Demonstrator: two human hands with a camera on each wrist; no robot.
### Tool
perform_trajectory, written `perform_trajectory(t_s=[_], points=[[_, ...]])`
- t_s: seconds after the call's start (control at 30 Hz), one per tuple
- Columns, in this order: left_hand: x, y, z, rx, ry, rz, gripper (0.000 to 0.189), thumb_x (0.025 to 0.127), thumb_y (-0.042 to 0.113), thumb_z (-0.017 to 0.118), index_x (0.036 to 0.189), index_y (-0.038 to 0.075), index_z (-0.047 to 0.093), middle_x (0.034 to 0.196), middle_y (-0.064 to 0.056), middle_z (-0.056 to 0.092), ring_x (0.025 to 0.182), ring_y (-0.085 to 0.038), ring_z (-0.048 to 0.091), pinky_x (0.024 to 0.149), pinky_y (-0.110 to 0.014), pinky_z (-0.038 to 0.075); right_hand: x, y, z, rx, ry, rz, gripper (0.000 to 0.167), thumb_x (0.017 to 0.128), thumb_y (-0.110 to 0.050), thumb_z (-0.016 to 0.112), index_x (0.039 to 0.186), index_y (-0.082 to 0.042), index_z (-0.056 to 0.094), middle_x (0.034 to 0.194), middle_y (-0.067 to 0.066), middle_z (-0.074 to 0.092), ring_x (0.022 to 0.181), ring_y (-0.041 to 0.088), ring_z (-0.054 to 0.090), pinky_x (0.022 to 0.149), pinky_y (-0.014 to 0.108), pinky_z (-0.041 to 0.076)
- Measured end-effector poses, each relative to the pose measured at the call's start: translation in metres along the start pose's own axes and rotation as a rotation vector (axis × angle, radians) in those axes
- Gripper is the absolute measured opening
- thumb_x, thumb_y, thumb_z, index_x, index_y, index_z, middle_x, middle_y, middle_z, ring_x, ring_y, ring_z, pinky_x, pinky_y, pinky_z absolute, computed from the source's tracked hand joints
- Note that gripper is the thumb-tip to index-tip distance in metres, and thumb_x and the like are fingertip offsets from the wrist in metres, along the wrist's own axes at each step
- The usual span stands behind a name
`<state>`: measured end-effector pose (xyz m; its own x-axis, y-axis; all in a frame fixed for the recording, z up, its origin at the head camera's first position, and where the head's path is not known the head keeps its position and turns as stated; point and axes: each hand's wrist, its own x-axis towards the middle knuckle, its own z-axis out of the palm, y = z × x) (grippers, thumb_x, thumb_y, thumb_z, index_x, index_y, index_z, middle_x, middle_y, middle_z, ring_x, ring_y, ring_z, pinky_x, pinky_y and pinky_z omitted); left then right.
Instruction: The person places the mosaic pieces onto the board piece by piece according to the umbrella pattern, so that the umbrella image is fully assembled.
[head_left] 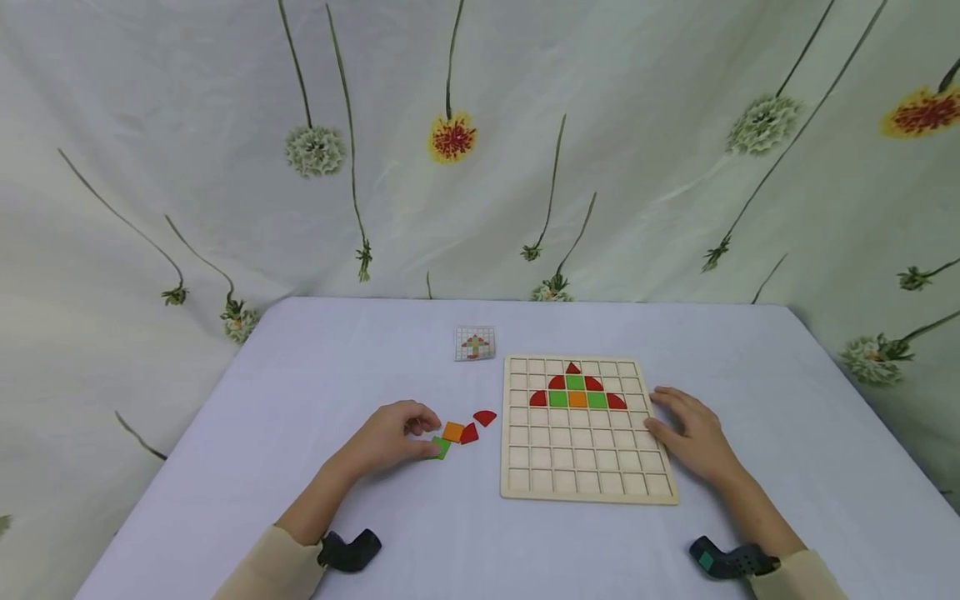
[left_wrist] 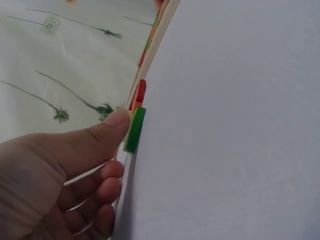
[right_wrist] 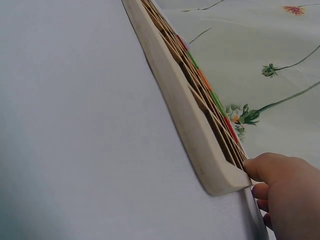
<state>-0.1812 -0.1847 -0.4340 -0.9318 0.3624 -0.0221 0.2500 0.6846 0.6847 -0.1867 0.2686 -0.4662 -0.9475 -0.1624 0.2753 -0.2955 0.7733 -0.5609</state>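
My left hand (head_left: 390,435) rests at the loose tiles left of the board, its thumb touching a green square tile (head_left: 442,447). In the left wrist view its other fingers are loosely bent beneath the thumb, apart from the green tile. Close by lie an orange square tile (head_left: 453,432), a red tile (head_left: 469,433) with a pointed corner and a red quarter-round tile (head_left: 485,417). My right hand (head_left: 693,437) rests at the right edge of the wooden grid board (head_left: 588,501), thumb on the rim and fingers alongside. Red, green and orange tiles form a stepped peak in the board's upper rows.
A small pattern card (head_left: 475,343) lies behind the loose tiles, showing a coloured figure on a grid. A white cloth covers the table (head_left: 360,358). Behind it hangs a flower-printed curtain (head_left: 637,167). Each wrist wears a black device (head_left: 349,551).
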Motion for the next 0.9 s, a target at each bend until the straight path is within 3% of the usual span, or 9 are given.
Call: perform_trajectory(t_s=[0.3, 0.43, 0.7, 0.9], points=[[-0.002, -0.004, 0.0, 0.052, -0.032, 0.045, 0.023, 0.076, 0.02, 0.085, 0.094, 0.017, 0.071, 0.091, 0.008, 0.057, 0.084, -0.014, 0.05, 0.074, -0.028, 0.047, 0.0, 0.0, 0.001, -0.001, 0.015, -0.017, 0.045, 0.091, -0.021, 0.067, 0.125, 0.007, 0.059, 0.135, 0.027, 0.051, 0.129, 0.048, 0.039, 0.103, 0.066, 0.024], [-0.003, -0.003, 0.0, 0.049, -0.046, 0.033, 0.025, 0.076, 0.018, 0.085, 0.09, 0.017, 0.065, 0.086, 0.007, 0.056, 0.082, -0.015, 0.051, 0.074, -0.03, 0.047, 0.0, 0.0, 0.001, -0.005, 0.009, -0.012, 0.045, 0.091, -0.022, 0.067, 0.125, 0.007, 0.058, 0.136, 0.027, 0.05, 0.129, 0.048, 0.039, 0.103, 0.066, 0.024], [-0.006, -0.001, -0.008, -0.051, -0.097, 0.008, 0.018, 0.083, 0.011, 0.078, 0.085, 0.016, 0.061, 0.08, 0.006, 0.062, 0.075, -0.015, 0.059, 0.07, -0.029, 0.05, 0.0, -0.001, 0.0, -0.013, 0.005, 0.001, 0.046, 0.092, -0.022, 0.066, 0.126, 0.007, 0.058, 0.136, 0.028, 0.049, 0.13, 0.048, 0.038, 0.103, 0.066, 0.024], [0.002, 0.008, -0.011, -0.119, -0.094, 0.048, 0.011, 0.086, 0.007, 0.074, 0.087, 0.012, 0.064, 0.085, 0.004, 0.066, 0.079, -0.015, 0.062, 0.074, -0.028, 0.052, 0.0, 0.0, -0.001, -0.019, 0.007, 0.006, 0.046, 0.092, -0.023, 0.065, 0.127, 0.007, 0.057, 0.137, 0.028, 0.049, 0.131, 0.048, 0.037, 0.103, 0.066, 0.022]])
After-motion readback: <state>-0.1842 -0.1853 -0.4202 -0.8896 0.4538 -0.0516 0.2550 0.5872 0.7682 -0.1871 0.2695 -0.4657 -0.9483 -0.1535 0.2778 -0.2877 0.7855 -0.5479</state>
